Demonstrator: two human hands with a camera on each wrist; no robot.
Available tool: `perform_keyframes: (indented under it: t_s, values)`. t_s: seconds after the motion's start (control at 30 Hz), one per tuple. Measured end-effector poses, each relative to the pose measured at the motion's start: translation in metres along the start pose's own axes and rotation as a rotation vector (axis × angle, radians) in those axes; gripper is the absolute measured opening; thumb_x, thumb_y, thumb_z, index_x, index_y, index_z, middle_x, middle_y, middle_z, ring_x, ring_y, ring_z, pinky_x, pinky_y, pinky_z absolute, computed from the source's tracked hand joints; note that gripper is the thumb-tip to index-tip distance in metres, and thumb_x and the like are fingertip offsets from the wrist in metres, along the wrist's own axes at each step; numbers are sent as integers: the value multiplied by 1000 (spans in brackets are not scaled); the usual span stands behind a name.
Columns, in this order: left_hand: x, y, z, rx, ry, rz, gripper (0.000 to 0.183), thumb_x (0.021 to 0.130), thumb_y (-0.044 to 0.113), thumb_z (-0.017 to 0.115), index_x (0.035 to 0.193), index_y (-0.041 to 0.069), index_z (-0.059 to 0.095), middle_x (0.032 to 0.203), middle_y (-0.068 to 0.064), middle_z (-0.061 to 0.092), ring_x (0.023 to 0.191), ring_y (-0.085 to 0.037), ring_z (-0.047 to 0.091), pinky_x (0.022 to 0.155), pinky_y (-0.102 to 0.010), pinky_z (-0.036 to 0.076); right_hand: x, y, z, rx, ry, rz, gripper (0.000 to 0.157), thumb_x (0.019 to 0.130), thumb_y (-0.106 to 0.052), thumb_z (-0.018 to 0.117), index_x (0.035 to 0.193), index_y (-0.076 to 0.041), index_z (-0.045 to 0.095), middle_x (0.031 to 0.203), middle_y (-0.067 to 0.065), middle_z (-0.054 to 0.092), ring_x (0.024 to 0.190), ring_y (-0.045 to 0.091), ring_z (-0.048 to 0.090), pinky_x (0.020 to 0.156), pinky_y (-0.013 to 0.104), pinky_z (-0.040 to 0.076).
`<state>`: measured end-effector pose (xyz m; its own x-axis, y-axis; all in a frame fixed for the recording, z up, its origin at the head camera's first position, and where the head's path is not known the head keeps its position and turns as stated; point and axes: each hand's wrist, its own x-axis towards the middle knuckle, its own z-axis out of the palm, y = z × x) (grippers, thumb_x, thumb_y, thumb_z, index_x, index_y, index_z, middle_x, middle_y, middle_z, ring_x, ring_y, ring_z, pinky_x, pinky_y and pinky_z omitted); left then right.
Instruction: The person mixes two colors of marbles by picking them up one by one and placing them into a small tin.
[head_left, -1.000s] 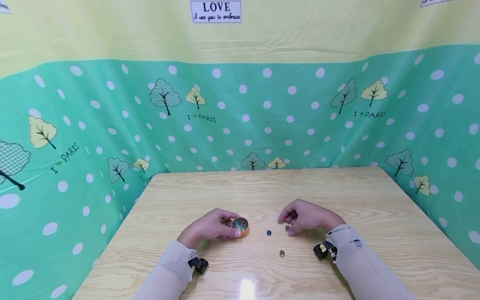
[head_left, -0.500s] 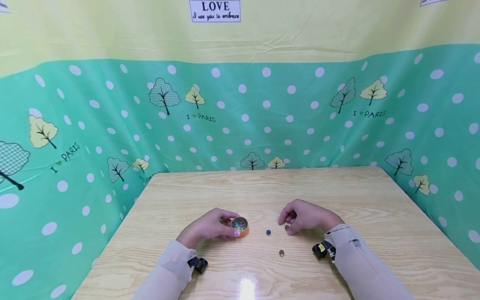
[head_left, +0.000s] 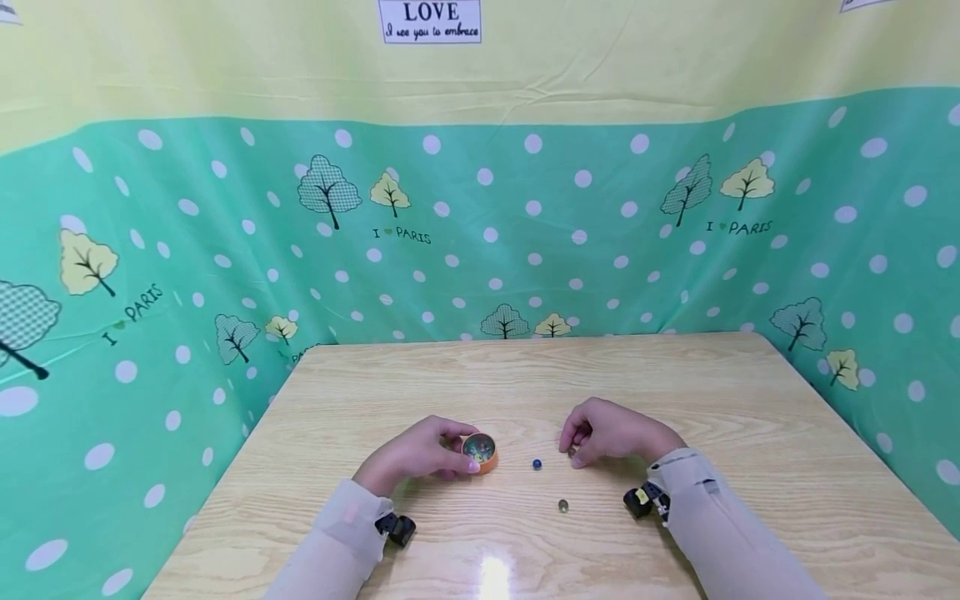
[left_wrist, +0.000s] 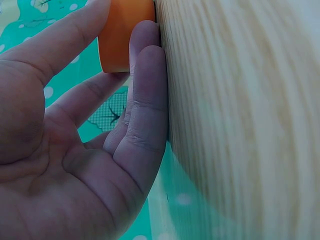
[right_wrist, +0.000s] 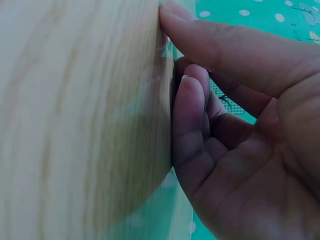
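My left hand (head_left: 420, 450) grips a small round orange container (head_left: 491, 467) between thumb and fingers. Its dark round top shows specks of several colours, too small to make out. In the left wrist view, the container's orange wall (left_wrist: 127, 37) stands on the table between the fingers. My right hand (head_left: 618, 431) is lowered to the tabletop, thumb and index finger curled round a small brownish marble (head_left: 572, 452), partly hidden by them. The right wrist view hides this marble behind the thumb (right_wrist: 225, 47). Between the hands lies a dark blue marble (head_left: 537, 465); nearer me lies a greenish clear marble (head_left: 563, 506).
The wooden table (head_left: 450, 379) meets a green dotted curtain (head_left: 420, 275) at the back and sides. Dark wrist cameras, left (head_left: 402, 531) and right (head_left: 638, 503), stick out from the sleeves close to the tabletop.
The right index finger has drawn in toward the thumb, and the brownish marble is now more covered by the fingers. The left hand and container have stayed put.
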<state>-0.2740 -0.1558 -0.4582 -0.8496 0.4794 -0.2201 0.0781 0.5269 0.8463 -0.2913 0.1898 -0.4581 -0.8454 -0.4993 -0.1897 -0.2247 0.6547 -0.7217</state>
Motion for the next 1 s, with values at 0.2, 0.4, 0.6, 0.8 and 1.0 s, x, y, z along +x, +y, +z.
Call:
perform_keyframes:
  t_s: [0.2,0.4,0.6,0.8,1.0]
  values:
    - [0,0,0,3,-2,-4,52,84,28,88,132,16,71,97,-9,61,75,-18,65,68,-31,59,-1,-2,0,2,12,8,20,78,-5,90,88,-16,77,85,0,68,79,18,58,69,31,49]
    - [0,0,0,-6,0,-6,53,85,28,88,133,16,71,97,-8,60,75,-17,65,68,-32,59,-1,0,0,-4,15,-5,13,82,-15,89,88,-17,77,87,-1,70,81,18,60,71,32,50]
    - [0,0,0,-5,4,-4,53,84,28,88,133,16,71,97,-9,60,75,-18,65,68,-33,59,0,1,-1,-32,38,17,12,92,-32,80,86,-21,77,82,-3,66,69,15,53,59,29,43]
    - [0,0,-1,-4,-2,6,52,85,27,88,133,16,71,97,-9,61,76,-18,64,69,-33,60,0,0,-1,-16,29,32,34,101,-42,67,81,-14,74,70,-3,54,54,12,41,49,25,33]
    - [0,-1,-1,-8,-6,8,53,85,27,88,133,15,70,97,-9,60,75,-18,65,68,-34,60,0,-2,-1,-19,30,21,40,103,-43,62,81,-12,71,68,-3,53,55,13,40,51,26,33]
